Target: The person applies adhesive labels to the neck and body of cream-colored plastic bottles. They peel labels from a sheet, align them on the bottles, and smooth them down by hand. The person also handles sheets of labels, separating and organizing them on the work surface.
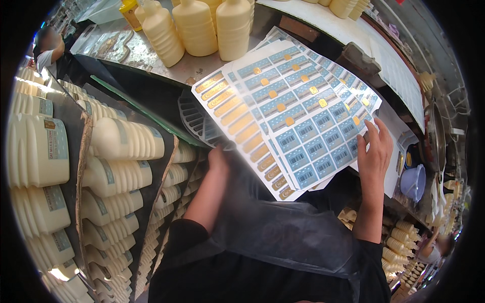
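Note:
A stack of label sheets (313, 101) lies fanned in front of me, printed with light-blue labels, barcodes and small gold patches. At its left side, a sheet of gold oval labels (247, 136) sticks out. My right hand (376, 149) is at the right edge of the stack, thumb and fingers apart and slightly bent, fingertips on or close to the sheets. My left hand (218, 156) is by the stack's lower left side, next to a dark slotted round part (199, 118). Its fingers are mostly hidden, so its grip does not show.
Cream bottles (194, 30) stand on the worn bench (108, 48) ahead, beside a yellow container (130, 14). Labelled cream bottles (38, 149) lie in stacked rows at left, between dark dividers. A lilac bucket (413, 183) is at right. Other people are at both far sides.

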The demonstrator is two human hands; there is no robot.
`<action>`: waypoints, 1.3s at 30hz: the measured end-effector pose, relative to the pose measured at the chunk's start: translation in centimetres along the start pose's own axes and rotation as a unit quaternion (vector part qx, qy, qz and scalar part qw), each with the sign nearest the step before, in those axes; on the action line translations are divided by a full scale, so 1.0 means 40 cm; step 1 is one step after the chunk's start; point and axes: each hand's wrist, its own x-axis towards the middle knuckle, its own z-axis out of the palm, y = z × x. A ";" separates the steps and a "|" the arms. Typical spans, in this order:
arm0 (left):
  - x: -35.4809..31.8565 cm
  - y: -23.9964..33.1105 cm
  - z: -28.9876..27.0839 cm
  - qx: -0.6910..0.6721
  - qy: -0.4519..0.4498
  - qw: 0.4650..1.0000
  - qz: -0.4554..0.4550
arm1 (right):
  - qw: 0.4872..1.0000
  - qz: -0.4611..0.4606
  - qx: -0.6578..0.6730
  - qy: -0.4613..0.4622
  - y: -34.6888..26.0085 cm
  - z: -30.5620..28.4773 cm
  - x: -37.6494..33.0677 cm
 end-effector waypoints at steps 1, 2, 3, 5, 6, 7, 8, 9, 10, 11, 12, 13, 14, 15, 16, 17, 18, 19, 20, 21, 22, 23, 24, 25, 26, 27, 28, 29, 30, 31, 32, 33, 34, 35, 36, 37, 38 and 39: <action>0.012 0.000 0.002 0.005 -0.001 1.000 0.020 | 1.000 -0.009 0.003 0.006 -0.015 -0.011 0.010; 0.024 0.000 0.006 0.010 -0.003 0.999 0.041 | 0.999 -0.023 0.021 0.014 -0.033 -0.023 0.020; 0.012 0.010 0.019 0.044 -0.004 0.996 0.075 | 0.999 -0.034 0.037 0.021 -0.053 -0.036 0.026; -0.025 0.036 0.043 0.112 -0.005 0.984 0.140 | 0.993 -0.066 0.094 0.015 -0.099 -0.059 0.037; -0.040 0.044 0.043 0.126 -0.004 0.981 0.146 | 0.986 -0.090 0.137 0.005 -0.123 -0.065 0.044; -0.057 0.050 0.039 0.139 -0.001 0.978 0.152 | 0.977 -0.114 0.181 -0.006 -0.152 -0.067 0.050; -0.077 0.059 0.039 0.152 -0.001 0.976 0.157 | 0.960 -0.161 0.228 -0.019 -0.187 -0.069 0.060; -0.105 0.072 0.045 0.134 -0.007 0.981 0.140 | 0.944 -0.211 0.248 -0.046 -0.219 -0.063 0.064; -0.135 0.083 0.051 0.115 -0.012 0.985 0.124 | 0.922 -0.235 0.292 -0.095 -0.258 -0.057 0.065; -0.165 0.096 0.055 0.097 -0.014 0.989 0.108 | 0.903 -0.298 0.292 -0.101 -0.297 -0.042 0.070; -0.189 0.109 0.059 0.087 -0.018 0.991 0.104 | 0.879 -0.331 0.313 -0.141 -0.339 -0.039 0.079; -0.209 0.120 0.063 0.077 -0.023 0.992 0.098 | 0.855 -0.360 0.318 -0.193 -0.377 -0.024 0.081; -0.220 0.125 0.063 0.066 -0.030 0.993 0.093 | 0.846 -0.386 0.302 -0.211 -0.420 0.003 0.074; -0.221 0.126 0.054 0.070 -0.037 0.991 0.104 | 0.827 -0.426 0.308 -0.199 -0.456 0.017 0.077; -0.218 0.125 0.046 0.075 -0.046 0.989 0.116 | 0.824 -0.463 0.255 -0.203 -0.491 0.063 0.056; -0.214 0.128 0.033 0.080 -0.058 0.987 0.126 | 0.828 -0.471 0.216 -0.213 -0.533 0.107 0.029; -0.211 0.130 0.010 0.063 -0.077 0.987 0.123 | 0.828 -0.482 0.198 -0.209 -0.568 0.149 0.005; -0.208 0.133 -0.012 0.049 -0.103 0.986 0.122 | 0.831 -0.489 0.175 -0.201 -0.597 0.182 -0.018; -0.207 0.136 -0.028 0.033 -0.123 0.985 0.118 | 0.830 -0.497 0.156 -0.197 -0.617 0.212 -0.034; -0.225 0.142 -0.017 0.069 -0.098 0.985 0.126 | 0.836 -0.492 0.135 -0.200 -0.627 0.233 -0.046; -0.220 0.143 -0.020 0.075 -0.095 0.985 0.124 | 0.842 -0.486 0.114 -0.203 -0.635 0.252 -0.057; -0.214 0.140 -0.027 0.080 -0.092 0.985 0.121 | 0.846 -0.482 0.093 -0.207 -0.643 0.260 -0.062; -0.208 0.137 -0.034 0.085 -0.088 0.985 0.118 | 0.844 -0.486 0.078 -0.215 -0.650 0.267 -0.066; -0.205 0.135 -0.043 0.079 -0.093 0.985 0.120 | 0.841 -0.489 0.062 -0.223 -0.657 0.274 -0.069; -0.211 0.138 -0.041 0.072 -0.099 0.985 0.122 | 0.838 -0.493 0.046 -0.230 -0.659 0.274 -0.065; -0.216 0.142 -0.039 0.066 -0.105 0.984 0.124 | 0.843 -0.471 0.074 -0.251 -0.658 0.274 -0.056; -0.225 0.138 -0.031 0.024 -0.099 0.988 0.115 | 0.847 -0.447 0.102 -0.271 -0.654 0.277 -0.042; -0.271 0.158 0.012 -0.018 -0.093 0.990 0.107 | 0.848 -0.424 0.129 -0.290 -0.653 0.277 -0.029; -0.296 0.169 0.035 -0.060 -0.087 0.990 0.099 | 0.856 -0.405 0.138 -0.289 -0.650 0.283 -0.025; -0.257 0.148 0.006 -0.029 -0.077 0.992 0.093 | 0.864 -0.385 0.147 -0.289 -0.646 0.290 -0.023; -0.261 0.149 0.008 -0.043 -0.076 0.993 0.083 | 0.871 -0.366 0.156 -0.289 -0.641 0.292 -0.019; -0.266 0.153 0.013 -0.057 -0.076 0.993 0.073 | 0.873 -0.349 0.180 -0.289 -0.635 0.293 -0.013; -0.268 0.155 0.017 -0.070 -0.075 0.993 0.063 | 0.875 -0.320 0.186 -0.313 -0.634 0.293 -0.008; -0.266 0.156 0.017 -0.056 -0.072 0.994 0.058 | 0.875 -0.290 0.192 -0.335 -0.634 0.292 -0.003; -0.262 0.157 0.016 -0.041 -0.070 0.995 0.052 | 0.875 -0.260 0.198 -0.358 -0.634 0.291 0.002; -0.260 0.158 0.016 -0.027 -0.068 0.996 0.047 | 0.881 -0.222 0.203 -0.365 -0.635 0.292 0.008; -0.259 0.158 0.019 -0.035 -0.071 0.996 0.048 | 0.885 -0.185 0.209 -0.372 -0.638 0.293 0.015; -0.258 0.157 0.023 -0.044 -0.075 0.995 0.050 | 0.888 -0.148 0.215 -0.378 -0.639 0.294 0.019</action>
